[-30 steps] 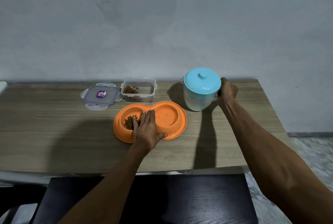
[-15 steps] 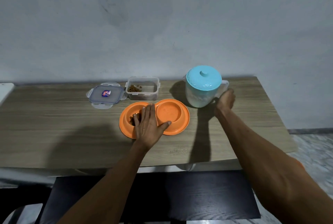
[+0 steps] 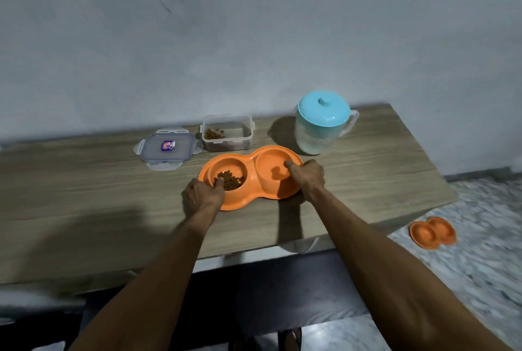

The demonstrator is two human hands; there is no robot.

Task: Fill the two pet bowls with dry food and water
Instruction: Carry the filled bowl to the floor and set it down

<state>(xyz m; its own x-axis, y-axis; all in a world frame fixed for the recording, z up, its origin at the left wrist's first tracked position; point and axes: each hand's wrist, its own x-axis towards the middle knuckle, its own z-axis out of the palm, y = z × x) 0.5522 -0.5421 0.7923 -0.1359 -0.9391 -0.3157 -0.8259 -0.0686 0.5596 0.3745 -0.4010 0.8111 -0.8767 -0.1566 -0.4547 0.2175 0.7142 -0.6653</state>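
Note:
An orange double pet bowl (image 3: pixel 252 198) lies on the wooden table (image 3: pixel 84 198). Its left cup holds brown dry food (image 3: pixel 230 179); its right cup (image 3: pixel 271 167) looks glossy, and I cannot tell whether it holds water. My left hand (image 3: pixel 202 195) grips the bowl's left rim, thumb over the edge by the food. My right hand (image 3: pixel 306 176) grips the right rim, thumb inside the right cup. A clear jug with a turquoise lid (image 3: pixel 323 126) stands behind the bowl to the right, free of both hands.
A clear food container (image 3: pixel 226 133) with a little kibble stands open behind the bowl, its lid (image 3: pixel 168 150) lying flat to its left. A second orange double bowl (image 3: pixel 432 232) lies on the marbled floor at the right. A grey wall rises directly behind the table.
My right hand let go of the jug's handle and moved left onto the bowl's right rim. My left hand shifted from lying flat over the bowl to gripping its left rim.

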